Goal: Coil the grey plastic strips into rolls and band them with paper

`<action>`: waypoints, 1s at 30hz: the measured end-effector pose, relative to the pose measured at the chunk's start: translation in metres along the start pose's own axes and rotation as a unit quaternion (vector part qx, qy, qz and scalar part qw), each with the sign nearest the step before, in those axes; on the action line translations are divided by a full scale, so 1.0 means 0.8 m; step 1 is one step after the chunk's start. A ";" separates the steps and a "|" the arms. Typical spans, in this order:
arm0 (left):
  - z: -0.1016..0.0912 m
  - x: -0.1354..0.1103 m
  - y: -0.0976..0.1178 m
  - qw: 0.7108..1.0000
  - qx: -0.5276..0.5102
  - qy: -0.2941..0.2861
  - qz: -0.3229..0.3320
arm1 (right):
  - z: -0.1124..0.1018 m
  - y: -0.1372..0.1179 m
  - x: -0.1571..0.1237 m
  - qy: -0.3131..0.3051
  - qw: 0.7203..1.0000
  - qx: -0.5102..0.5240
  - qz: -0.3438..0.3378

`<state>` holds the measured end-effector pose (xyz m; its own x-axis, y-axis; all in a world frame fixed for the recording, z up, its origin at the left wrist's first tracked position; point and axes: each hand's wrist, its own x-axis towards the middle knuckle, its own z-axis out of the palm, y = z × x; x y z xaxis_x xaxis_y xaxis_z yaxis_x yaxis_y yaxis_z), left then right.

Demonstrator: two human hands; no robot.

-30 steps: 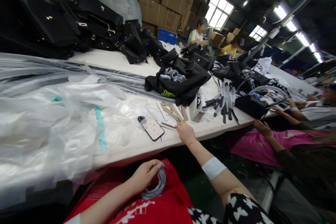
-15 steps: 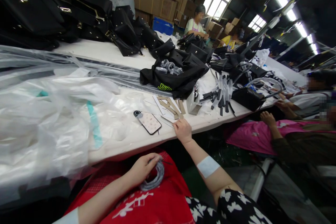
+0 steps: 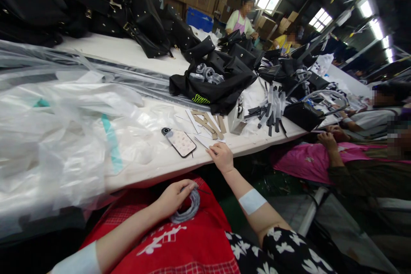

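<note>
Over my lap, my left hand (image 3: 175,197) is closed on a grey coil (image 3: 194,206) that looks like a plastic-wrapped strap. A thin dark end sticks out from the coil to the right. At the table's front edge, my right hand (image 3: 221,157) has its fingers pinched on the near end of a thin, flat, pale strip (image 3: 203,141), whose exact kind I cannot make out. Just left of that strip lies a phone (image 3: 181,143) in a patterned case. Brown and white card strips (image 3: 205,123) lie on the table beyond my right hand.
Clear plastic bags (image 3: 64,128) cover the table's left part. Black handbags (image 3: 149,25) are heaped behind. A black cloth bag (image 3: 221,94) holds more grey coils (image 3: 208,72). Right of it are a small upright box (image 3: 236,119) and dark strips (image 3: 272,109). A co-worker in pink (image 3: 298,158) sits at right.
The view has tilted slightly, so most things sit higher in the picture. My right fingers have shifted a little on the pale strip. My left hand still holds the coil.
</note>
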<state>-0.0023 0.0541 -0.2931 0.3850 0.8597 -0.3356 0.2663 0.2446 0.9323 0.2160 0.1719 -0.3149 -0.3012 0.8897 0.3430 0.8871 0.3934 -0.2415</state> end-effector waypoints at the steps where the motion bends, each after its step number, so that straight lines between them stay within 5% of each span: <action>1: 0.000 0.000 0.000 1.000 0.003 -0.001 0.004 | 0.000 0.000 -0.001 0.002 1.000 0.006 0.001; 17: -0.002 0.002 -0.005 1.000 -0.009 -0.017 0.004 | -0.011 -0.004 0.004 -0.051 0.998 0.009 0.044; 30: -0.004 0.000 -0.010 0.996 -0.077 -0.033 -0.029 | -0.020 -0.016 0.007 -0.103 0.989 -0.104 -0.034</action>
<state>-0.0075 0.0537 -0.2998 0.4323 0.8117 -0.3928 0.1536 0.3629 0.9191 0.2084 0.1684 -0.2956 -0.4084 0.8998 0.1537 0.9088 0.4166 -0.0242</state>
